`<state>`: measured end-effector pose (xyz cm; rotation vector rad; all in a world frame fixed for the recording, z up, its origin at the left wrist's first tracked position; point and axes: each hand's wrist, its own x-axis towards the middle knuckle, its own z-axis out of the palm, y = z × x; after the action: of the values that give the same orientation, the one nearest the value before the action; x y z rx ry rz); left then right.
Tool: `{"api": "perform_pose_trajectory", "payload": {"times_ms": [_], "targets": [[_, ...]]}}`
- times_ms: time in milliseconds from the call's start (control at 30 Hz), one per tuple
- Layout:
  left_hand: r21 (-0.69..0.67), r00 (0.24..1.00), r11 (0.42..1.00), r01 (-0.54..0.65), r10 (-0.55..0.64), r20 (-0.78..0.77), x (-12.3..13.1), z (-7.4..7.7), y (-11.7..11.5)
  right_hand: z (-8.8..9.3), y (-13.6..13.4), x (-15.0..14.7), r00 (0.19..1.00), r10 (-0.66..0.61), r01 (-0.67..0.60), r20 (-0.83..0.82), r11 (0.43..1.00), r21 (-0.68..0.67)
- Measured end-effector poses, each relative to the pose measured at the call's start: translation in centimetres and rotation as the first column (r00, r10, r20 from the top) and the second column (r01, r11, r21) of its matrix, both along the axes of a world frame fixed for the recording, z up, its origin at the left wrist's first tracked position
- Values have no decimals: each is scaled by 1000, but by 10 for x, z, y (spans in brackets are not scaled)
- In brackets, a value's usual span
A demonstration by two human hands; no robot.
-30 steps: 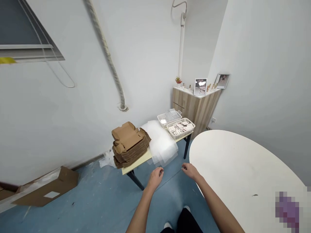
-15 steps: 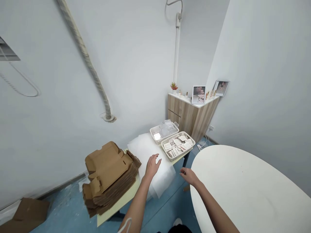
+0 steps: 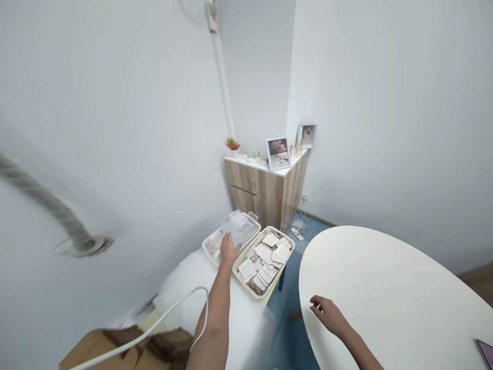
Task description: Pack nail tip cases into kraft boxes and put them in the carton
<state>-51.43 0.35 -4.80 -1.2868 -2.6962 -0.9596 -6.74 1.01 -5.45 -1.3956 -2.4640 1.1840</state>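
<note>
Probably this is reaching: my left hand (image 3: pixel 230 250), fingers parted, is at the left basket (image 3: pixel 207 250), calling for a gentle pinch; my right hand (image 3: pixel 325 311) seems empty.

- The left hand (image 3: pixel 230 252), fingers extended, is at a white basket (image 3: pixel 208 254) of clear plastic packaging (image 3: pixel 238 225); contact is unclear.
- A perforated basket (image 3: pixel 279 273) of small flat packets (image 3: pixel 265 259) sits just beside it.
- The right hand (image 3: pixel 326 312), loosely curled, is at the white table's (image 3: pixel 385 288) edge.
- Brown cardboard (image 3: pixel 92 344) shows lower left.
</note>
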Motion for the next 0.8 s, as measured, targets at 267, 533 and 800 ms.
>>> {"api": "perform_pose_trajectory", "payload": {"times_ms": [267, 533, 800], "targets": [[-106, 991, 988, 111, -118, -60, -30, -10, 15, 8, 1, -12, 995, -96, 96, -10, 995, -8], [251, 990, 958, 141, -143, -11, 49, 49, -2, 38, 9, -20, 973, -154, 151, -171, 988, -36], [444, 678, 692, 570, -701, 222, 309, 63, -8, 102, 19, 26, 503, -625, 233, -597, 763, -603]]}}
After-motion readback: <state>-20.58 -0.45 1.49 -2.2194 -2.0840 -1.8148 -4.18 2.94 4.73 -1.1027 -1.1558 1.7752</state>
